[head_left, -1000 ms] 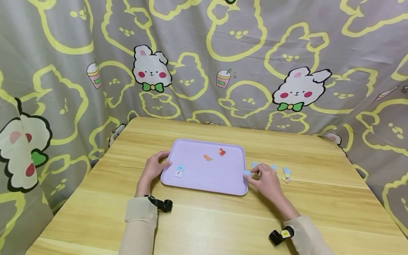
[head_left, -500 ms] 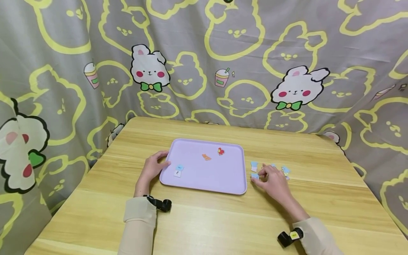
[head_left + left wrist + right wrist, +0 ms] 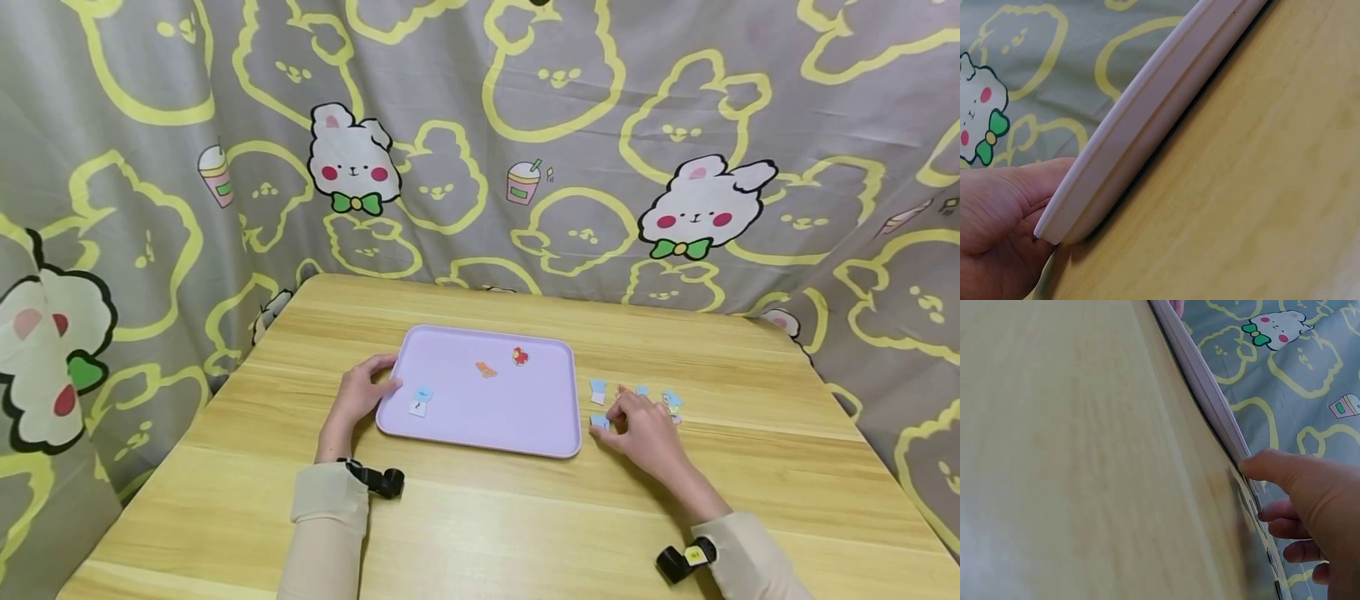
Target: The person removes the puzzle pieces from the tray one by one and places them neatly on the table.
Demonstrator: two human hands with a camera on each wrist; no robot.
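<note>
A lilac tray (image 3: 480, 408) lies on the wooden table, and my left hand (image 3: 363, 390) grips its left edge. In the left wrist view that hand's thumb lies at the rim of the tray (image 3: 1116, 131). Right of the tray, my right hand (image 3: 648, 433) has thumb and index finger around a small flat blue puzzle piece (image 3: 599, 422) at the table top. The right wrist view shows the thumb and fingers (image 3: 1285, 528) bent, with the flat pieces seen only edge-on. Another blue and lilac puzzle piece (image 3: 597, 392) lies just behind it.
On the tray lie an orange piece (image 3: 486, 369), a red piece (image 3: 520, 357) and a blue piece (image 3: 423, 393) above a white piece (image 3: 417, 409). Several colourful pieces (image 3: 672, 402) lie beyond the right hand, partly hidden. A patterned curtain (image 3: 450, 167) hangs behind the table.
My right hand has moved right, away from the tray's right rim, bringing the blue puzzle piece with it onto the table. The left hand stays on the tray.
</note>
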